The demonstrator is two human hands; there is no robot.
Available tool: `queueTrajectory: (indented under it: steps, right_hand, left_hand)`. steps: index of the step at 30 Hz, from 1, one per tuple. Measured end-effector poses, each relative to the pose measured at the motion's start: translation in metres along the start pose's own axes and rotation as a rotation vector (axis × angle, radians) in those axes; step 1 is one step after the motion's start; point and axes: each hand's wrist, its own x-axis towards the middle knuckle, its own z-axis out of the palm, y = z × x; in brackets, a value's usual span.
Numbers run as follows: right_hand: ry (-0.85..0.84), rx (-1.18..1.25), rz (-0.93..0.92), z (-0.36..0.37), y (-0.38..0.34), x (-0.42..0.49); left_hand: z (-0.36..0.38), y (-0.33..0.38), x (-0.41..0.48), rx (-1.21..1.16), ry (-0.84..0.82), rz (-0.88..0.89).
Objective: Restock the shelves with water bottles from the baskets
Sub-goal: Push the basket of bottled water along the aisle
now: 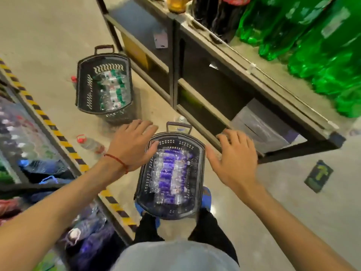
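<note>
**Black basket, slick bottles, tight aisle**

Find left hand (pixel 132 145) and right hand (pixel 234 159) spread wide over the near basket (pixel 175 138), fingers straight, holding nothing. Find the purple-labelled water bottles (pixel 170 178) packed lying in rows inside it, down on the floor at the feet, beside the dark metal shelves (pixel 205 118) on the right.

Expect slips: thin crinkled clear plastic and glossy wrap labels, probably little purchase for a hurried grab of 2 at once. Beware dragging neighbours out of a tight row and sending them rolling across the smooth pale floor (pixel 48 36). Mind the loose red-capped bottle (pixel 89 142) lying to the left, a likely trip hazard. Avoid knocking the tall green soda bottles (pixel 322 55) crowding the top shelf edge.

Note rigid perforated black plastic walls, rounded rectangular rims, and a far basket (pixel 80 89) of green-labelled bottles (pixel 113 90), well apart.
</note>
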Motion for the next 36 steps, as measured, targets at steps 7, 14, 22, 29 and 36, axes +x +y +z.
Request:
queueTrajectory:
  steps: [7,14,22,29,36]
  right_hand:
    - [-0.026,0.051,0.143,0.039,-0.029,-0.041]
    - [-0.136,0.079,0.105,0.133,-0.018,-0.049]
    - [-0.274,0.185,0.226,0.295,0.005,-0.041]
    - [-0.306,0.321,0.477,0.442,0.027,-0.018]
    - [-0.229,0.585,0.526,0.508,0.016,-0.011]
  left_hand:
    - [0.04,-0.023,-0.008,-0.05,-0.11,0.102]
    - [0.136,-0.036,-0.026,-0.096,-0.155,0.018]
    - [0.291,-0.051,-0.041,-0.245,-0.229,-0.325]
    - [0.435,-0.081,-0.034,-0.339,-0.242,-0.554]
    - [0.506,-0.073,-0.023,-0.506,-0.153,-0.666]
